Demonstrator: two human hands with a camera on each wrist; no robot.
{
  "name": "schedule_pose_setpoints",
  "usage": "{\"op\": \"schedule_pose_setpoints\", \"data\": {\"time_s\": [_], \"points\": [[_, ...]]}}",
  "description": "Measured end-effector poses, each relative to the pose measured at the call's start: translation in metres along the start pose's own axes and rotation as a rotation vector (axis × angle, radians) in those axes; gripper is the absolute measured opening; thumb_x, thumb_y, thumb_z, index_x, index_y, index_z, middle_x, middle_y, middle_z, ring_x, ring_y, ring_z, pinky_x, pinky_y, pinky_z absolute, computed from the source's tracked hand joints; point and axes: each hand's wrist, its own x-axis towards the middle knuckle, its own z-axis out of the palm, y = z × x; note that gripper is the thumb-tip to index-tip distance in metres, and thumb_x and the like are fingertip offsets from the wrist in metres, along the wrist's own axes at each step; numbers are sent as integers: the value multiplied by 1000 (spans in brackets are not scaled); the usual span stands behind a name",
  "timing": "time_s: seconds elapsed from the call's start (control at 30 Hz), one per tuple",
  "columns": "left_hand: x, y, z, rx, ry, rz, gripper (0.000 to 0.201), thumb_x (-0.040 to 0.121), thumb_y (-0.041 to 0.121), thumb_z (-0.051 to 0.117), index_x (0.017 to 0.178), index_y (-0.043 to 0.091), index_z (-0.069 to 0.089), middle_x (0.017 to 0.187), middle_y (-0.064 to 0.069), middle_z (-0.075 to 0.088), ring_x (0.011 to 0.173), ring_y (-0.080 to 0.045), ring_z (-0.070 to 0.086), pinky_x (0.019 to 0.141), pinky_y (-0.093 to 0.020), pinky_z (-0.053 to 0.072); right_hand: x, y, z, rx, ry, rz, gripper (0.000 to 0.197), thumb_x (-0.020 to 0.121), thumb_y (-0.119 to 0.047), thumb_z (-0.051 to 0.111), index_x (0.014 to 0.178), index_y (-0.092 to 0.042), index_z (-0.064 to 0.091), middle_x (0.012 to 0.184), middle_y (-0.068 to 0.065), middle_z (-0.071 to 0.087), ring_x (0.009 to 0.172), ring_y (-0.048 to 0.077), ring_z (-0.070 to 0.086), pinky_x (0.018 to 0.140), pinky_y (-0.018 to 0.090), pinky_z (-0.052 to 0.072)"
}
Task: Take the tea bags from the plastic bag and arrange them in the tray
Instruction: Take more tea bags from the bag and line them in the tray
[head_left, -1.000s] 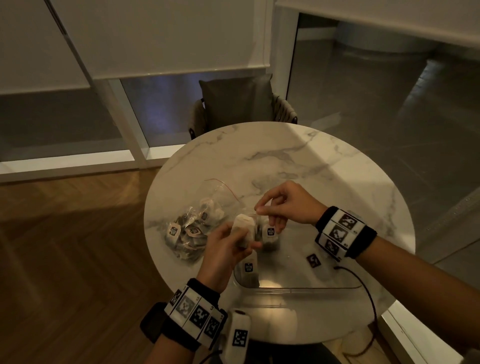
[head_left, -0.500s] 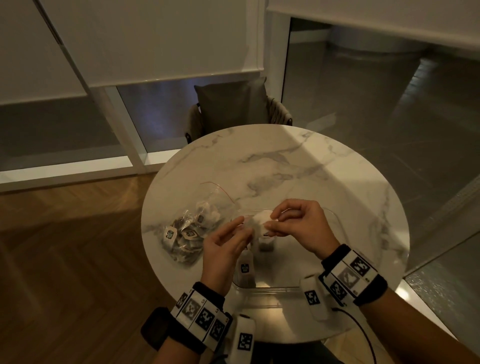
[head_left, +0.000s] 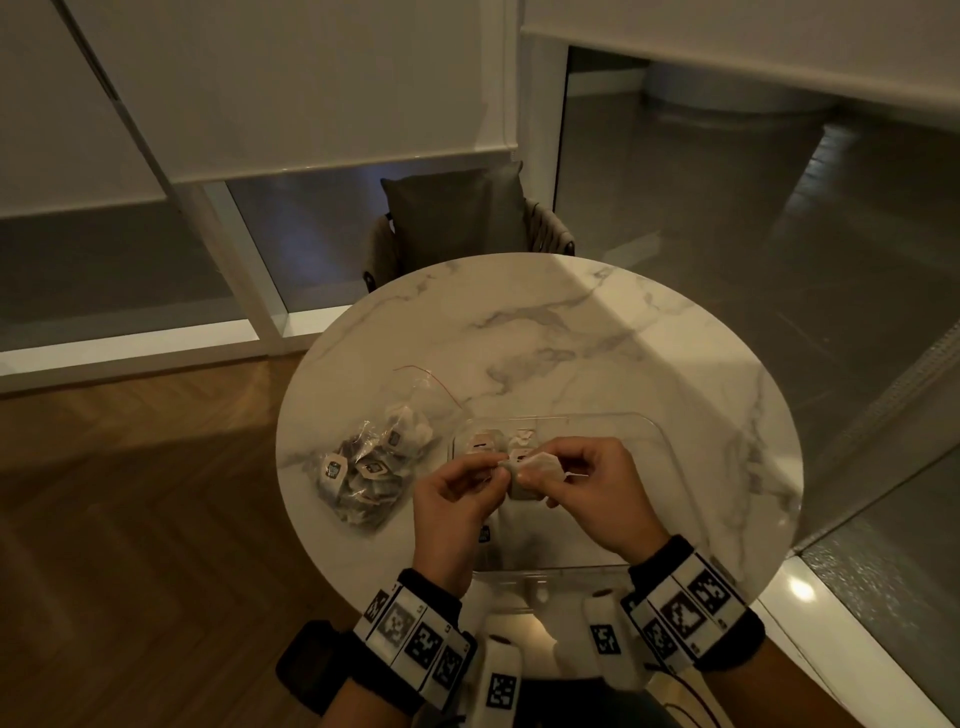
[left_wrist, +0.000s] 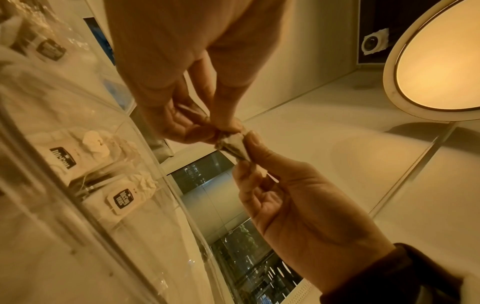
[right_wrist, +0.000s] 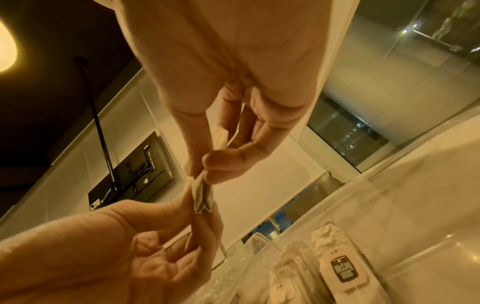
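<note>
Both the left hand (head_left: 457, 499) and right hand (head_left: 597, 493) pinch one crumpled white tea bag (head_left: 537, 464) (paper creased).

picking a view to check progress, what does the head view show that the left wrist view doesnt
Only the head view shows the whole marble table, the plastic bag lying left of the tray, and the chair beyond. Only the left wrist view shows the printed tags of the tea bags in the tray and a round ceiling lamp. Both show the left hand and right hand pinching one tea bag above the clear tray.
</note>
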Motion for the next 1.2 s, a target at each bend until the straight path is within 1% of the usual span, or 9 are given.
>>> {"op": "schedule_pose_setpoints", "data": {"time_s": [0.13, 0.27, 0.43, 0.6, 0.8, 0.93, 1.07, 1.13, 1.2], "points": [[-2, 0, 2, -13, 20, -22, 17, 79, -11, 70, 84, 6, 73, 78, -9, 73, 74, -15, 68, 66, -22, 54, 0, 2, 1, 41, 41, 2, 9, 77, 0, 78, 86, -4, 76, 77, 9, 74, 66, 9, 67, 57, 19, 51], [-1, 1, 1, -12, 23, -17, 18, 80, -11, 68, 85, 5, 73, 79, -12, 73, 76, -19, 68, 69, -26, 56, -1, 1, 3, 59, 0, 15, 10, 76, 0, 78, 86, 1, 75, 76, 13, 73, 62, 11, 67, 56, 20, 52], [-2, 2, 2, -29, 57, -60, 13, 85, -8, 66, 91, 2, 73, 81, -14, 72, 76, -19, 67, 69, -27, 54, 2, 3, -1, 152, 119, 24, 17, 76, 6, 76, 93, 5, 72, 76, 14, 73, 63, 13, 70, 54, 21, 53], [-3, 2, 5, -69, -37, -228, 21, 87, 14, 70, 106, 5, 71, 96, -14, 74, 83, -18, 71, 67, -26, 54, -2, 6, 1, 109, 127, 13, 24, 81, 5, 72, 102, -5, 71, 81, 11, 75, 75, 19, 73, 62, 25, 58], [-7, 2, 4, -1, -77, -235, 19, 89, 10, 68, 98, -6, 72, 76, -16, 72, 58, -12, 63, 50, -14, 45, -1, 6, 0, 84, 131, 65, 17, 79, 5, 74, 95, 2, 71, 74, 10, 74, 67, 20, 73, 58, 23, 57], [-5, 8, 0, -20, -96, -265, 24, 94, 17, 62, 90, -4, 74, 81, -21, 74, 59, -16, 69, 53, -17, 51, 5, -2, -5, 53, 94, 100, 11, 77, 6, 76, 86, 1, 72, 67, 6, 73, 61, 16, 71, 56, 21, 56], [-3, 12, -11, 50, -145, -255, 27, 96, 20, 58, 96, 0, 74, 87, -21, 75, 65, -19, 71, 60, -21, 53, 17, -13, -9, -43, 14, 107, 10, 75, 3, 78, 81, -2, 72, 68, 13, 73, 60, 20, 72, 56, 23, 57], [-1, 12, -22, 79, -106, -245, 27, 97, 21, 57, 95, 0, 74, 88, -20, 75, 64, -19, 70, 56, -21, 51, 25, -18, -12, -114, -15, 117, 10, 76, -1, 80, 81, -2, 72, 69, 13, 73, 59, 24, 72, 57, 27, 59], [2, 10, -35, 101, -46, -235, 23, 94, 19, 61, 93, 0, 74, 83, -17, 74, 61, -16, 65, 54, -19, 48, 34, -23, -17, -289, -76, 102, 10, 76, -6, 81, 81, -4, 73, 72, 9, 73, 56, 20, 71, 58, 26, 59]]}}
